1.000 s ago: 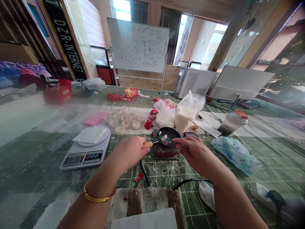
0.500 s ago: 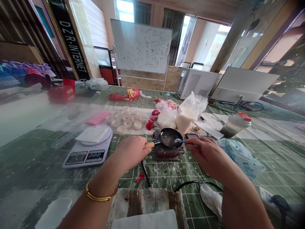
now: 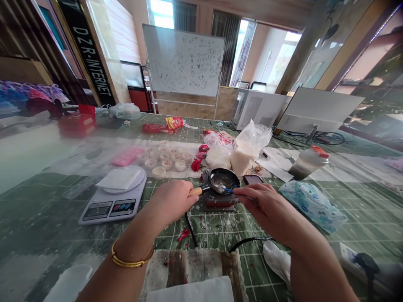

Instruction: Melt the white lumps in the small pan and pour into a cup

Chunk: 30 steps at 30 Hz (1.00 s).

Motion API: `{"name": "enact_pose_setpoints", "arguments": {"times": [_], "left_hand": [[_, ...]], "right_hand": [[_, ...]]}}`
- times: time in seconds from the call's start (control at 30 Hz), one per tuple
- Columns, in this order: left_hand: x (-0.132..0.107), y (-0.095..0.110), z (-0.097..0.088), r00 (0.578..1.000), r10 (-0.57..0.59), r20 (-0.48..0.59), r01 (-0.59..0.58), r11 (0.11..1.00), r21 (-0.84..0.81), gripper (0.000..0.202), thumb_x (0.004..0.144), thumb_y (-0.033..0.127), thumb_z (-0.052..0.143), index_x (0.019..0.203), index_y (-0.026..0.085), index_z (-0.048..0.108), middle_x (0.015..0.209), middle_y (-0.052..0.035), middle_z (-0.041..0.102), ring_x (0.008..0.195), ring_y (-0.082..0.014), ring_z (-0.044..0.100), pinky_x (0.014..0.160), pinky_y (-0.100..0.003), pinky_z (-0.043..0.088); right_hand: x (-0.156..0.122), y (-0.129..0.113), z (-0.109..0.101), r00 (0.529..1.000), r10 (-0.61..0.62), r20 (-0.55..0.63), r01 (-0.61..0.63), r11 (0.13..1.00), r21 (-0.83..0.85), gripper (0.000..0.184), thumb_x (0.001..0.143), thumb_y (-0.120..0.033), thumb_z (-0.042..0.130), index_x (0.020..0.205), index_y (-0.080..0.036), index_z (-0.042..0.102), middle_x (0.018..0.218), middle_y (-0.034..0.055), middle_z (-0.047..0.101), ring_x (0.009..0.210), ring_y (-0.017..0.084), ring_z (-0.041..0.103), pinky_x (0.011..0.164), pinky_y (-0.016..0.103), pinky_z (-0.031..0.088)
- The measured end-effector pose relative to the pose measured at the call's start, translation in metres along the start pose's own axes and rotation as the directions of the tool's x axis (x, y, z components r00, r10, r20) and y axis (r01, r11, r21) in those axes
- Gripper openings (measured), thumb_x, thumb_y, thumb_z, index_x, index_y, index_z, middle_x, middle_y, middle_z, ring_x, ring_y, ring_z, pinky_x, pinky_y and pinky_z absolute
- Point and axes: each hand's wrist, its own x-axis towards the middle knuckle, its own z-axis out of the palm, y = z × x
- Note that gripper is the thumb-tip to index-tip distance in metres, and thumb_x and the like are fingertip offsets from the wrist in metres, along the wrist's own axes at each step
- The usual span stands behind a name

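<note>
A small black pan (image 3: 224,179) sits on a little red and grey heater (image 3: 217,201) in the middle of the green cutting mat. My left hand (image 3: 171,201) is closed round the pan's wooden handle (image 3: 195,191). My right hand (image 3: 262,203) pinches a thin blue-tipped stirring tool (image 3: 227,190), its tip inside the pan among whitish material. A gold bangle (image 3: 130,258) is on my left wrist.
A white kitchen scale (image 3: 115,197) stands to the left. Several small filled cups (image 3: 170,158), red petals and bags of white flakes (image 3: 245,147) lie behind the pan. A tissue pack (image 3: 311,204), a bottle (image 3: 307,164) and a power strip (image 3: 362,262) are at right. A black cable (image 3: 248,241) runs below the heater.
The tool's tip has shifted from the pan's right edge back toward its middle. My left hand stays on the handle. The view has swayed slightly.
</note>
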Motion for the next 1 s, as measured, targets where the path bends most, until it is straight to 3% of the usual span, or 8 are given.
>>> {"name": "enact_pose_setpoints", "arguments": {"times": [0.17, 0.33, 0.5, 0.67, 0.83, 1.0], "left_hand": [[-0.0016, 0.0004, -0.0006, 1.000, 0.013, -0.002, -0.013, 1.000, -0.010, 0.026, 0.080, 0.038, 0.042, 0.062, 0.020, 0.047, 0.063, -0.0018, 0.057, 0.055, -0.0156, 0.050, 0.048, -0.027, 0.023], [-0.0010, 0.0009, -0.0018, 1.000, -0.001, -0.008, 0.001, 1.000, 0.008, 0.025, 0.079, 0.037, 0.043, 0.063, 0.020, 0.048, 0.064, -0.0024, 0.059, 0.059, -0.0169, 0.051, 0.049, -0.027, 0.023], [-0.0016, 0.0003, -0.0026, 1.000, 0.008, 0.004, -0.008, 1.000, -0.005, 0.027, 0.081, 0.038, 0.042, 0.062, 0.020, 0.046, 0.063, -0.0019, 0.058, 0.056, -0.0160, 0.050, 0.048, -0.027, 0.023], [-0.0013, 0.0003, -0.0021, 1.000, 0.002, -0.003, -0.002, 1.000, 0.000, 0.026, 0.080, 0.038, 0.044, 0.063, 0.020, 0.048, 0.064, -0.0023, 0.059, 0.057, -0.0167, 0.051, 0.048, -0.027, 0.023], [-0.0016, 0.0004, -0.0017, 1.000, 0.016, -0.004, -0.016, 1.000, -0.001, 0.026, 0.081, 0.037, 0.043, 0.064, 0.019, 0.050, 0.065, -0.0028, 0.059, 0.058, -0.0168, 0.053, 0.049, -0.028, 0.025], [-0.0029, 0.0012, -0.0033, 1.000, -0.004, 0.008, 0.004, 1.000, 0.008, 0.027, 0.081, 0.038, 0.044, 0.065, 0.019, 0.053, 0.065, -0.0034, 0.060, 0.059, -0.0173, 0.054, 0.050, -0.027, 0.027]], "right_hand": [[0.0042, 0.0017, 0.0028, 0.996, 0.092, -0.023, -0.093, 0.995, -0.041, 0.030, 0.091, -0.030, 0.039, 0.108, -0.020, 0.062, 0.096, 0.0062, 0.068, 0.099, 0.022, 0.057, 0.091, 0.042, 0.040], [0.0010, 0.0014, 0.0028, 1.000, 0.000, -0.003, 0.000, 1.000, 0.014, 0.031, 0.093, -0.031, 0.036, 0.113, -0.023, 0.059, 0.100, 0.0057, 0.066, 0.100, 0.020, 0.056, 0.089, 0.037, 0.042], [0.0020, 0.0009, 0.0033, 0.997, 0.082, -0.013, -0.082, 0.996, -0.040, 0.032, 0.092, -0.031, 0.037, 0.109, -0.020, 0.061, 0.099, 0.0073, 0.067, 0.102, 0.022, 0.056, 0.092, 0.042, 0.039], [0.0045, -0.0002, 0.0046, 1.000, 0.020, 0.008, -0.020, 1.000, 0.016, 0.032, 0.093, -0.030, 0.036, 0.114, -0.023, 0.058, 0.100, 0.0053, 0.066, 0.101, 0.019, 0.055, 0.090, 0.038, 0.041], [0.0045, 0.0020, 0.0038, 0.994, 0.107, -0.024, -0.108, 0.993, -0.053, 0.030, 0.091, -0.029, 0.039, 0.107, -0.019, 0.062, 0.097, 0.0076, 0.067, 0.100, 0.022, 0.056, 0.091, 0.042, 0.040], [0.0029, -0.0022, 0.0038, 1.000, -0.001, -0.007, 0.001, 1.000, 0.004, 0.031, 0.092, -0.028, 0.037, 0.112, -0.021, 0.060, 0.100, 0.0062, 0.066, 0.101, 0.020, 0.056, 0.090, 0.038, 0.042]]}}
